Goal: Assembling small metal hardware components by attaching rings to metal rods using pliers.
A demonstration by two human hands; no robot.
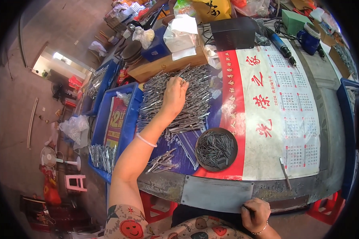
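My left hand [174, 95] reaches over a broad pile of thin grey metal strips [191, 107], its fingers pinched together at the pile's far part. Whatever they hold blends into the strips. At the table's front edge my right hand [256, 215] is curled closed beside a flat grey metal plate [217, 194]; something dark shows at its fingers, too small to name. A round bowl [236, 153] of short dark metal pins [215, 149] stands between the pile and a red-and-white calendar sheet [263, 155]. A small loose heap of strips [163, 161] lies near my left forearm.
Left of the pile sits a blue tray [135, 95] with more strips [102, 157] at its near end. Behind are a wooden box [163, 68], a black box [232, 34] and a rotary hand tool [281, 46]. Thin tweezers-like metal tool [285, 173] lies on the calendar.
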